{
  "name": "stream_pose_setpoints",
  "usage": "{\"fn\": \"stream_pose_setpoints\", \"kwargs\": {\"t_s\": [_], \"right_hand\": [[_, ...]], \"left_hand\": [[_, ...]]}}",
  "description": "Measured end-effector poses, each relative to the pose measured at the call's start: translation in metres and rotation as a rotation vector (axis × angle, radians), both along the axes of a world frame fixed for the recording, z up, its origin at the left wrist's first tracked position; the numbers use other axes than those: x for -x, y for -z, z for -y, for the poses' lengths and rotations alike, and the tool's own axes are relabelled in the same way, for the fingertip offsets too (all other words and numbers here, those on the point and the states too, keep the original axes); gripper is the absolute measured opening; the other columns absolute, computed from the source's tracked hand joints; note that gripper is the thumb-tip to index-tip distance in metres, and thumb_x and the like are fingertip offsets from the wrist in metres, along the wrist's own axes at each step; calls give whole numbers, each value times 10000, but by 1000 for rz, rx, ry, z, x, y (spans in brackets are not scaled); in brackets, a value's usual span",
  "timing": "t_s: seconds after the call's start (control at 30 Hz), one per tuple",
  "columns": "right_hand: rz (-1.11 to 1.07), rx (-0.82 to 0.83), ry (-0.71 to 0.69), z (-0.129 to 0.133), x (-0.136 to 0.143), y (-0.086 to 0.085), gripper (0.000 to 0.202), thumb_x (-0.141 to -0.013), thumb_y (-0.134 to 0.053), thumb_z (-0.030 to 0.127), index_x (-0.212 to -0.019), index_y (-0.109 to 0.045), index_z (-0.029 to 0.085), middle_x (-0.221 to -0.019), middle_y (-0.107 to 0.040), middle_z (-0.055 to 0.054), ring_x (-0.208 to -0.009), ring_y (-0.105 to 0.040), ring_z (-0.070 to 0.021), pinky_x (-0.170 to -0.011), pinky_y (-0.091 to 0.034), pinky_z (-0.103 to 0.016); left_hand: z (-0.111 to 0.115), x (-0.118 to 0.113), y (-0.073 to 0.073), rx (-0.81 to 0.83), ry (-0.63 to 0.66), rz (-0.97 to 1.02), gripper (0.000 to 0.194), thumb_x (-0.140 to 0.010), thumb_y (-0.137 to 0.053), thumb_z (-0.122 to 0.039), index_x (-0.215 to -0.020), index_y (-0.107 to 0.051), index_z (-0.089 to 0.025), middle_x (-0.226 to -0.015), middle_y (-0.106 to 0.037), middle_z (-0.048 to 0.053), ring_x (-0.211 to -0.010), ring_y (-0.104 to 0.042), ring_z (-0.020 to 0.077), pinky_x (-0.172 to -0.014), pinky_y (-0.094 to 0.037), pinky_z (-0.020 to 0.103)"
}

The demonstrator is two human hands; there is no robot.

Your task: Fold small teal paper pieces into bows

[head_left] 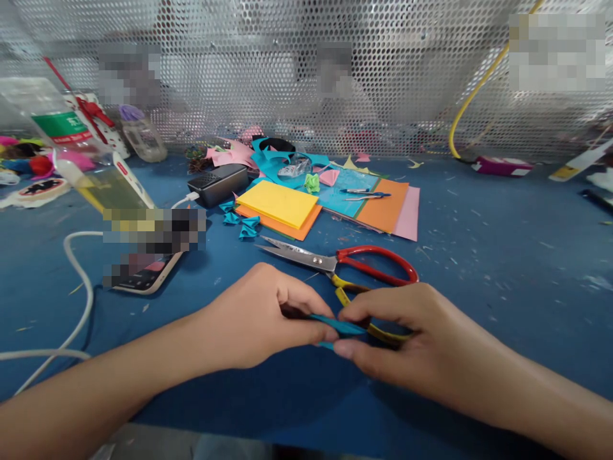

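A small folded piece of blue paper [342,326] is held above the table's front edge, pinched from both sides. My left hand [272,319] grips its left end between thumb and fingers. On the other end, the thumb and fingertips of my right hand [412,338] are closed round the paper. Just beyond lies a pair of scissors [316,260] with red and yellow handles, blades pointing left and partly apart. The right hand hides part of the yellow handle. Several small folded blue paper pieces [249,227] sit past the blade tips.
Yellow sheets [280,203] lie on orange ones, beside orange paper [383,204] with a compass [366,193] on top. A black box [220,184] and paper scraps [232,154] are behind. A phone [148,275], a white cable [89,287] and a bottle [57,121] stand left. Perforated metal [268,83] closes the back.
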State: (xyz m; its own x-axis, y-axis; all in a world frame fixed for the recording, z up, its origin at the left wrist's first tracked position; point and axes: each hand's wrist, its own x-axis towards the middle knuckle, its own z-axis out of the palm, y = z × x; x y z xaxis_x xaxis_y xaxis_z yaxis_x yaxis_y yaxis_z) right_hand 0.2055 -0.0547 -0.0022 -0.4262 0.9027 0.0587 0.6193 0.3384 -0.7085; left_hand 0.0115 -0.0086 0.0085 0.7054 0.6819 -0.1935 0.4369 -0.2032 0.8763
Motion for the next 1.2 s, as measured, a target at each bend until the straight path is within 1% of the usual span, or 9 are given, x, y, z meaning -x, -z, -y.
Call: {"fn": "stream_pose_setpoints", "kwargs": {"t_s": [0.13,0.23,0.33,0.47,0.6,0.8,0.97,1.1,1.2], "right_hand": [[-5,133,-8,-2,0,2,209,-806,-566,352,-686,-644,200,-556,-533,58,-517,-418,-69,-453,-320,-186],[-23,196,-31,-3,0,5,340,-816,-546,392,-559,-524,169,-519,-386,58,-518,-324,-67,-432,-269,-187],[-38,246,-74,-2,-1,6,374,-813,-552,392,-537,-435,168,-535,-310,59,-522,-277,-67,-428,-237,-197],[-32,314,-108,0,-4,7,382,-817,-531,428,-548,-430,175,-544,-280,58,-513,-254,-70,-418,-215,-213],[-7,303,-82,1,-4,9,351,-822,-518,404,-557,-484,175,-518,-337,59,-507,-271,-73,-415,-232,-208],[36,243,-56,4,0,10,258,-822,-512,344,-638,-612,192,-563,-522,31,-564,-420,-96,-476,-315,-213],[61,205,-48,5,2,7,252,-800,-534,314,-591,-592,184,-548,-524,35,-554,-407,-92,-471,-315,-212],[6,263,-48,2,0,2,266,-820,-519,357,-642,-620,186,-570,-562,28,-552,-435,-93,-472,-338,-206],[-52,244,-6,0,-3,-5,254,-795,-563,370,-617,-619,198,-537,-548,42,-521,-444,-82,-475,-351,-195]], "left_hand": [[1,-1,-3,58,-84,75,108,-712,-676,-256,-735,-721,-161,-619,-664,-14,-547,-549,89,-482,-391,158],[-1,0,-4,84,-72,57,94,-696,-691,-234,-729,-716,-150,-620,-664,-10,-561,-553,79,-499,-402,149],[-3,1,-3,235,-20,93,130,-683,-712,-236,-779,-701,-149,-670,-681,-11,-588,-578,70,-520,-418,135],[-6,2,2,428,30,130,202,-649,-746,-231,-825,-681,-157,-685,-685,-21,-626,-610,69,-558,-433,129],[-5,2,4,399,57,108,223,-615,-759,-198,-812,-666,-154,-698,-675,-36,-586,-559,52,-536,-399,127],[-1,2,2,251,90,12,184,-678,-696,-235,-834,-653,-148,-640,-624,-42,-531,-463,46,-471,-322,141],[0,2,2,274,71,-3,211,-660,-676,-200,-863,-637,-155,-596,-585,-55,-497,-437,54,-455,-313,161],[-2,4,-3,308,57,16,235,-647,-693,-221,-870,-667,-149,-652,-628,-23,-537,-509,74,-492,-362,174],[-5,7,-8,325,-8,59,242,-637,-713,-214,-865,-669,-146,-648,-649,-15,-572,-570,90,-521,-402,177]]}}
